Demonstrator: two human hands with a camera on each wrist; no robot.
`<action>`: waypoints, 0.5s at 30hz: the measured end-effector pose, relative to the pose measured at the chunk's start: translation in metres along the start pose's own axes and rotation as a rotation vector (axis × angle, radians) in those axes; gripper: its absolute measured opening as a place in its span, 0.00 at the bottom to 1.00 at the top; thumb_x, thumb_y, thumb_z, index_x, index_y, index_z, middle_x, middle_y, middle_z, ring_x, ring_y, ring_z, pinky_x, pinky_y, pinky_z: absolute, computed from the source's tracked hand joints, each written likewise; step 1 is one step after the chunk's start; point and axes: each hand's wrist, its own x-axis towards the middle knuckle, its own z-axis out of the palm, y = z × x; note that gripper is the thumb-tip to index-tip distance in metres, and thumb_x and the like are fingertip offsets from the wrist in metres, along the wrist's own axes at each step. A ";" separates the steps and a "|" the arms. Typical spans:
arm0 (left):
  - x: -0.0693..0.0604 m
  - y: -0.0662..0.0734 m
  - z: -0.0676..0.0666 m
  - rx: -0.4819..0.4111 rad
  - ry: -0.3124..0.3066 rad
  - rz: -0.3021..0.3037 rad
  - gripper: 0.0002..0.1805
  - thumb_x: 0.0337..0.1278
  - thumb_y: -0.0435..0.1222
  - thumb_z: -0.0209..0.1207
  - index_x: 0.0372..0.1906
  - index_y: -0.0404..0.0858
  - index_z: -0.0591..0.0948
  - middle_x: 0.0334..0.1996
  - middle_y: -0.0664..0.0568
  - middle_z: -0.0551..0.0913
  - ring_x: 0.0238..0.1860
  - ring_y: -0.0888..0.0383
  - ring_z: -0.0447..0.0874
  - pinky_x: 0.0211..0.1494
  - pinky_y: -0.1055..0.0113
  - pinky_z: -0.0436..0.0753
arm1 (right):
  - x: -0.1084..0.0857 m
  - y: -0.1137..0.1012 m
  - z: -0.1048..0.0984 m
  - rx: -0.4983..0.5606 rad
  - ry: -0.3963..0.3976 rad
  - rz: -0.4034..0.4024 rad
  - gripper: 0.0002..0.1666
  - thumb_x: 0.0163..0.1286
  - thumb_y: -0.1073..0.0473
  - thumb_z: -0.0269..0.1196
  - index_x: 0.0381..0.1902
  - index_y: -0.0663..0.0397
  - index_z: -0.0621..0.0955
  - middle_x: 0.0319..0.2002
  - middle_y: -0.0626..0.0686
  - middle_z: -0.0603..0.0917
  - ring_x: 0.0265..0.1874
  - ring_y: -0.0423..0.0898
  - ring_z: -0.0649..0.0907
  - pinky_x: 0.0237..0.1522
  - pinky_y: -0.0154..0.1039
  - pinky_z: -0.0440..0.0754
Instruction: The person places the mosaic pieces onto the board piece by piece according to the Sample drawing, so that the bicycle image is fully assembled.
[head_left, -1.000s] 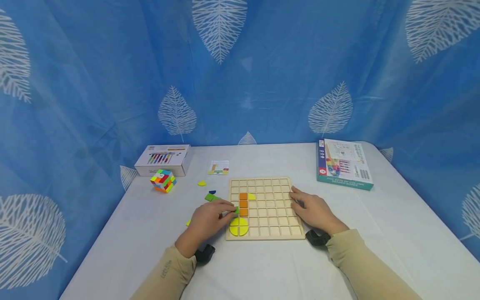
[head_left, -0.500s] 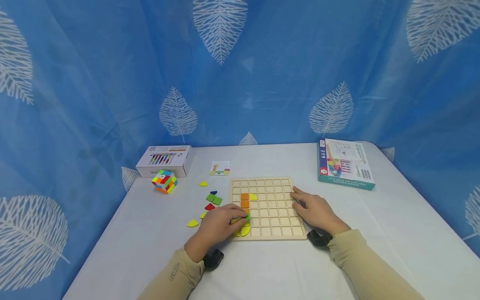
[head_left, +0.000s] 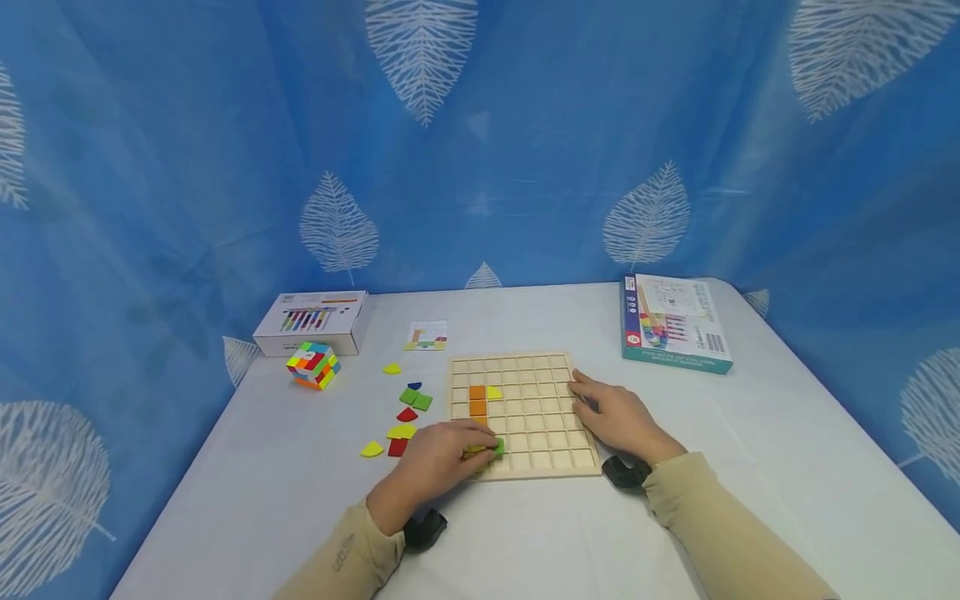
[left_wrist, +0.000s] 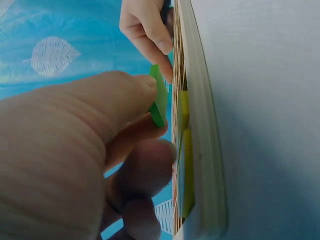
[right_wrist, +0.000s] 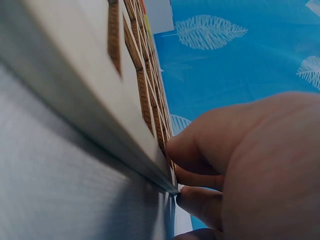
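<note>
In the head view, we locate the pale wooden board with a raised square grid flat on the white-covered table. The left hand extends over the board's near left area. Its thumb and forefinger pinch a thin green square tile by opposite faces; the other fingers curl loosely beneath, as we see in the left wrist view. We find the tile just above the grid, but we cannot tell whether its edge touches the wood. Yellow pieces sit in the board close to this hand, partly hidden by it in the head view.

The right hand rests at the board's right edge, thumb set apart from the extended forefinger. We see its fingertips touching the rim; it carries no tile.

On the grid we note a column of orange square tiles, with one yellow quarter-circle tile beside its far end. Loose pieces lie left of the board: two touching green squares, a red wedge with a curved edge, a red square and a yellow wedge.
</note>
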 end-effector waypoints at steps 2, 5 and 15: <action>-0.001 0.000 0.000 0.009 -0.008 0.006 0.11 0.64 0.45 0.69 0.50 0.52 0.91 0.48 0.63 0.89 0.51 0.63 0.88 0.49 0.66 0.86 | 0.001 -0.001 0.000 -0.003 -0.001 0.002 0.29 0.78 0.52 0.57 0.72 0.58 0.74 0.77 0.55 0.68 0.73 0.63 0.69 0.71 0.63 0.67; 0.001 0.001 0.001 0.018 -0.013 0.032 0.11 0.64 0.45 0.68 0.50 0.52 0.91 0.48 0.63 0.90 0.51 0.64 0.88 0.48 0.67 0.85 | 0.000 0.000 -0.001 -0.012 0.007 -0.005 0.29 0.78 0.53 0.57 0.71 0.60 0.75 0.76 0.57 0.68 0.72 0.65 0.70 0.70 0.64 0.68; 0.000 0.000 0.002 0.050 -0.003 0.049 0.09 0.64 0.44 0.68 0.47 0.53 0.92 0.45 0.66 0.90 0.48 0.67 0.89 0.46 0.70 0.85 | 0.003 -0.001 0.000 -0.012 0.007 -0.019 0.29 0.77 0.53 0.57 0.71 0.60 0.75 0.76 0.58 0.69 0.72 0.66 0.70 0.70 0.65 0.68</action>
